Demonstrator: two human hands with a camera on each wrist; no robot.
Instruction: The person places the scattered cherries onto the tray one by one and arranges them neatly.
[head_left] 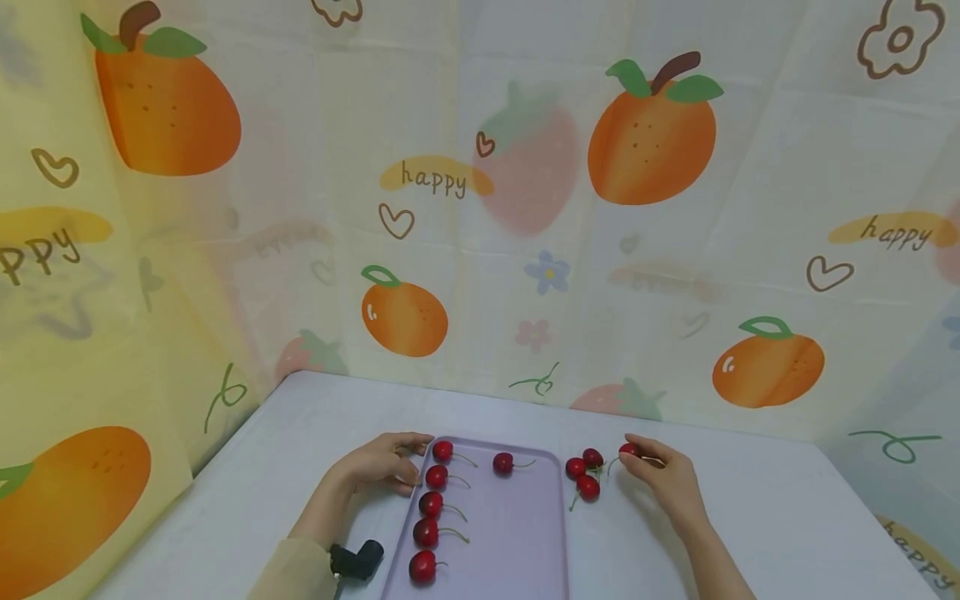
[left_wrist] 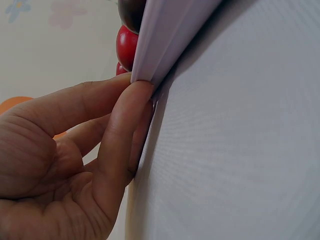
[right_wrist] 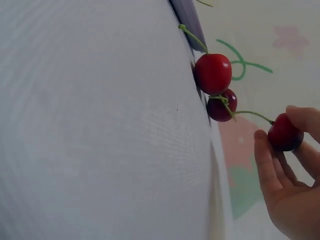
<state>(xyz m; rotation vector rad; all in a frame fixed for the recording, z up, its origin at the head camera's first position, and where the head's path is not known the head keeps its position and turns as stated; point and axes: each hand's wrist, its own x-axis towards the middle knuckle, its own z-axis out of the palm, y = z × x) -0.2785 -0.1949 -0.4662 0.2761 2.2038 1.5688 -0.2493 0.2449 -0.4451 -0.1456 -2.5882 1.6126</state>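
My right hand (head_left: 670, 483) pinches a dark red cherry (right_wrist: 285, 133) between thumb and fingertips, its green stem pointing left. Three loose cherries (head_left: 588, 488) lie close together on the table, just left of that hand. At the upper left edge of a pale purple tray (head_left: 502, 533), my left hand (head_left: 381, 463) grips the rim, thumb and forefinger meeting there in the left wrist view. Inside the tray, several stemmed cherries (head_left: 431, 505) form a column along the left side, stems to the right. Another cherry (head_left: 503, 463) sits apart near the tray's top, right of the column.
A black device (head_left: 357, 560) is at the left wrist, by the sleeve. The white table (head_left: 315, 408) carries everything and ends at a fruit-printed curtain (head_left: 480, 275) behind. The tray's near end runs out of the head view.
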